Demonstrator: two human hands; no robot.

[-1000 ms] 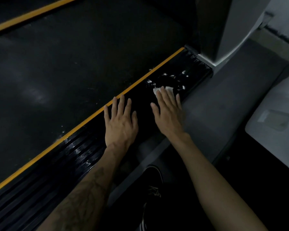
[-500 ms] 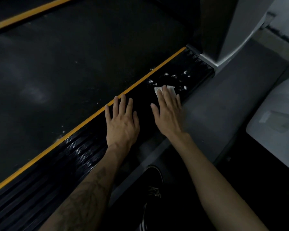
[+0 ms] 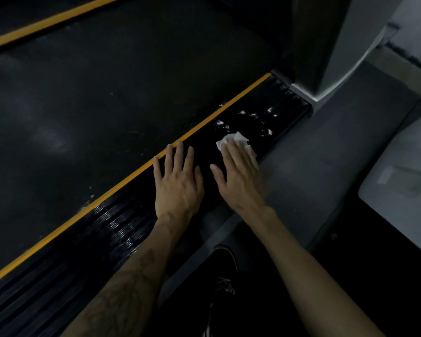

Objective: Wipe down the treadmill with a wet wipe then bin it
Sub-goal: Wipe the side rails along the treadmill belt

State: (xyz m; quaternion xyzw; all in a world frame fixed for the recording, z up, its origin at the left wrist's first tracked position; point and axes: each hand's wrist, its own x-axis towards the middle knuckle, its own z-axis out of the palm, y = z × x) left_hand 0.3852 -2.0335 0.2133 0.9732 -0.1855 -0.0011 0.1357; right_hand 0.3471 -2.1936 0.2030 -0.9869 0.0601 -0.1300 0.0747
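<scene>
- Little has moved since the earlier frames: both hands stay flat on the dark side rail, and more of the white wipe now shows beyond the right fingertips.
- Filling the left and centre of the frame is the treadmill belt (image 3: 88, 113), black and dimly lit, with a yellow stripe (image 3: 131, 176) running diagonally from lower left to upper right along its edge.
- Just right of the stripe lies the ribbed rail (image 3: 122, 229), glossy and wet-looking at lower centre.
- At centre, the left hand (image 3: 178, 188) rests palm down on the rail, fingers straight and spread, holding nothing; its fingertips touch the stripe.
- Just right of it, the right hand (image 3: 241, 178) presses flat with straight fingers on the wipe (image 3: 233, 139), which is trapped under the fingertips and sticks out past them toward the upper right.
- Beyond the wipe, toward the upper right, white specks (image 3: 253, 115) dot the rail. The rail's long axis runs that same way, so the next stroke likely pushes straight ahead of the right hand, which is the nearer one.
- At lower centre a dark shoe (image 3: 224, 268) stands on grey floor (image 3: 338, 152).
</scene>
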